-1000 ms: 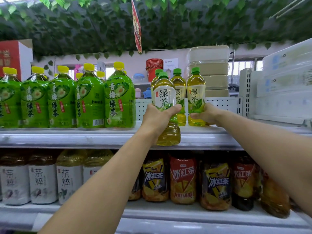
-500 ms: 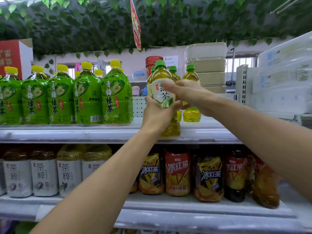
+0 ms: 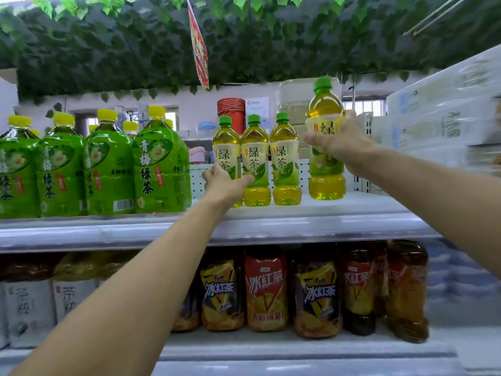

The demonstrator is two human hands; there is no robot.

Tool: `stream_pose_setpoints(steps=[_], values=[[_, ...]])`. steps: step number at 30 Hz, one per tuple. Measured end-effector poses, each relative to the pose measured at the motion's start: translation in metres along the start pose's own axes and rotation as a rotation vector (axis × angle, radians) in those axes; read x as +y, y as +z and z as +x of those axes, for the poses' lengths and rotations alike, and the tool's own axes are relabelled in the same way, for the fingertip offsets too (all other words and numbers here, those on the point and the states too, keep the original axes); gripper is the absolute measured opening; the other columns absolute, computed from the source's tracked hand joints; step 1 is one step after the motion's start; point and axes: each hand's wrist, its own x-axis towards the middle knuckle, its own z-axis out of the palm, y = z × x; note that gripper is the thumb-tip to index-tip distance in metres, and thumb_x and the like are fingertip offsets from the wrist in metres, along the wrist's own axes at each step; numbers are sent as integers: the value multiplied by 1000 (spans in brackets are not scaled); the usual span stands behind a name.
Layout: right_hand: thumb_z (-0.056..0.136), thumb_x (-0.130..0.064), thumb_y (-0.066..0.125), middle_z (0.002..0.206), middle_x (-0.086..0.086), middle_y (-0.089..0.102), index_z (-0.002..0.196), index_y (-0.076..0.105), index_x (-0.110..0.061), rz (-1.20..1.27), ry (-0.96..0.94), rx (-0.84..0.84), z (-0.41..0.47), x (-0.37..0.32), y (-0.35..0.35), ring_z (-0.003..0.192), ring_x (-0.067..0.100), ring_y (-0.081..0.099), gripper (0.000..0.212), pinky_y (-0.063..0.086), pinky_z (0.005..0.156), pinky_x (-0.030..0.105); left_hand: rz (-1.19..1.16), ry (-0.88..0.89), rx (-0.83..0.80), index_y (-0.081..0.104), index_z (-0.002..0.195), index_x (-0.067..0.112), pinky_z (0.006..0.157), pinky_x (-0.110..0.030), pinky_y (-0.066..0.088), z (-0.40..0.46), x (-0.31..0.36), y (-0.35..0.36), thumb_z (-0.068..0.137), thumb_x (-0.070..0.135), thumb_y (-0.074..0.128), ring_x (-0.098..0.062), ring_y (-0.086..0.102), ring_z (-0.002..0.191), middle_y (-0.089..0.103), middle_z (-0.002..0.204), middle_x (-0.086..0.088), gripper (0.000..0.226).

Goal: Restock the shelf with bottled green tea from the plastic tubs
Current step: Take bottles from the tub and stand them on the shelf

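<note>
The green tea bottle [image 3: 326, 147] stands upright in the right hand [image 3: 340, 143], fingers wrapped round its label, its base at or just above the upper shelf [image 3: 352, 213], just right of 3 matching bottles [image 3: 254, 161] standing in a row. The left hand [image 3: 225, 183] grips the leftmost of those 3. Further left stand at least 4 big green jugs [image 3: 160, 164]; the lower shelf holds iced tea bottles [image 3: 265, 291].

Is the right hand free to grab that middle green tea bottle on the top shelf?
Probably not right now: the right hand is gripping another green tea bottle. The middle bottle itself stands unblocked at the shelf front.
</note>
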Motion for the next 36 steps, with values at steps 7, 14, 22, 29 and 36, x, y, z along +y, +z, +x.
stream_pose_setpoints(steps=[7, 14, 22, 29, 36], values=[[79, -21, 80, 107, 13, 59, 140, 29, -10, -60, 86, -34, 16, 33, -7, 82, 20, 65, 80, 53, 54, 25, -62, -173, -156, 12, 158, 14, 119, -52, 27, 31, -18, -1, 81, 44, 79, -32, 34, 144, 33, 159, -10, 106], [68, -34, 88, 109, 3, 67, 122, 57, -16, -420, 121, -134, 9, 77, -13, 103, 24, 62, 65, 45, 93, 38, -92, -114, -225, 27, 155, 19, 116, -50, 27, 42, -24, -2, 64, 57, 79, -28, 39, 141, 43, 154, -4, 111], [77, -20, 83, 112, 7, 67, 120, 59, -11, -415, 110, -123, 24, 81, 4, 104, 25, 62, 50, 44, 84, 32, -79, -88, -170, 28, 154, 17, 115, -48, 29, 42, -27, 2, 80, 46, 77, -27, 42, 138, 48, 150, -5, 94], [82, -23, 79, 114, 8, 67, 121, 63, -11, -436, 112, -130, 33, 89, 17, 99, 22, 59, 44, 46, 84, 32, -7, -69, -167, 29, 155, 27, 117, -47, 31, 40, -29, 2, 42, 69, 75, -26, 45, 137, 49, 151, -1, 128], [82, -25, 80, 117, 8, 64, 126, 52, -8, -490, 130, -153, 41, 97, 18, 105, 24, 59, 55, 48, 86, 35, 79, -68, -93, 35, 150, 21, 109, -43, 38, 35, -28, 5, 60, 60, 75, -27, 50, 131, 54, 145, -2, 106]])
